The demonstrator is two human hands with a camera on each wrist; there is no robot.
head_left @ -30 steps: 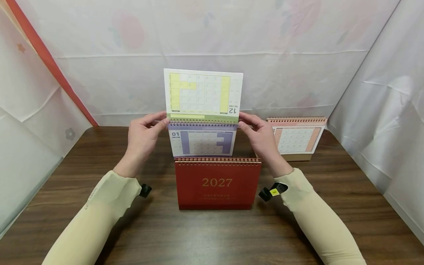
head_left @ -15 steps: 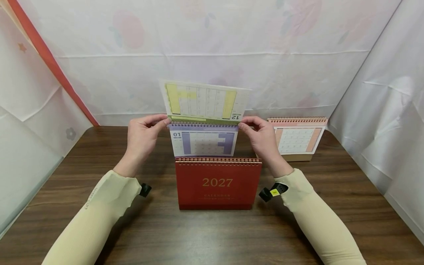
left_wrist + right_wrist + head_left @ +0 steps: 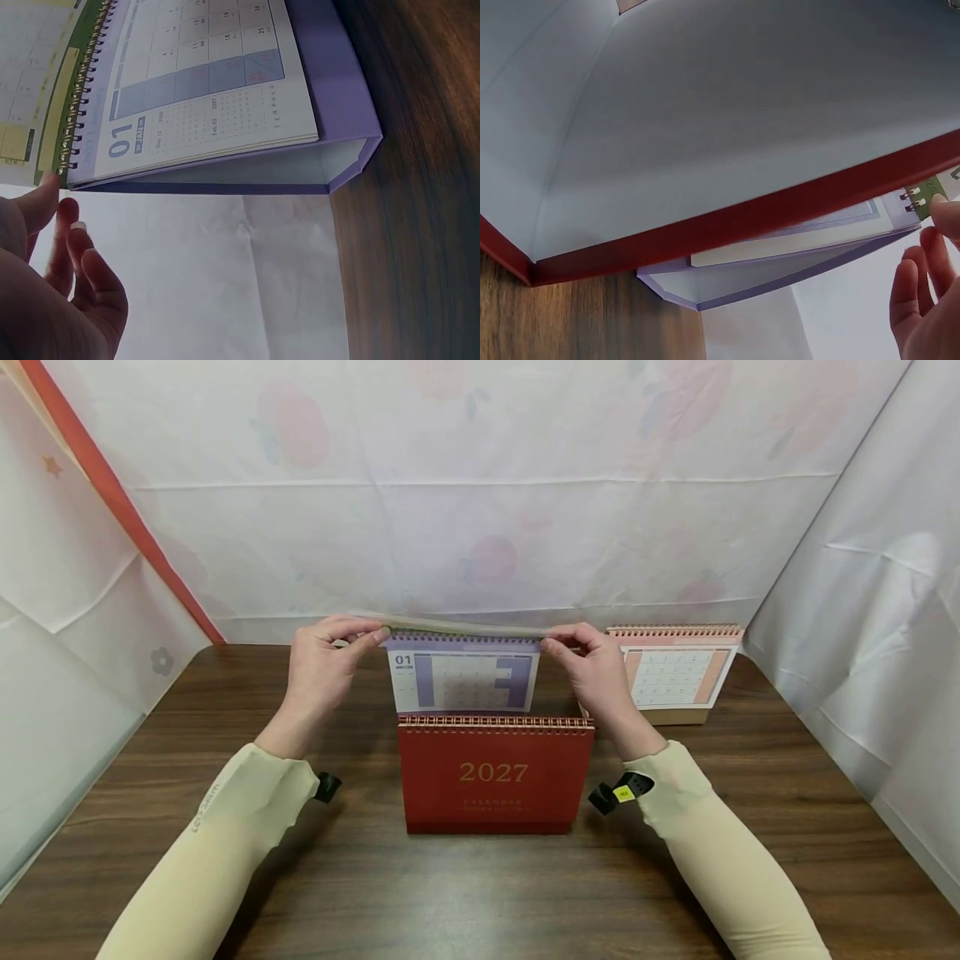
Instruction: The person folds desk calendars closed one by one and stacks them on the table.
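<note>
A purple desk calendar (image 3: pixel 465 685) stands behind a red one, its January page toward me. Above its spiral binding (image 3: pixel 79 97), the turned-over pages (image 3: pixel 465 626) now show edge-on as a thin strip. My left hand (image 3: pixel 322 668) pinches their left corner beside the spiral, thumb in front. At the opposite end, my right hand (image 3: pixel 596 672) pinches the right corner between thumb and forefinger. In the left wrist view the green-banded page (image 3: pixel 34 97) lies beyond the rings. The red 2027 calendar (image 3: pixel 493 785) hides the purple calendar's foot in the head view.
A pink desk calendar (image 3: pixel 671 677) stands at the back right, partly behind my right hand. The wooden table (image 3: pixel 480 893) ends at a white patterned cloth (image 3: pixel 480 527) at the back. More cloth hangs on both sides.
The turned-over pages with the yellow December grid have swung backward, from standing upright to edge-on. Both hands stay at the spiral's two ends.
</note>
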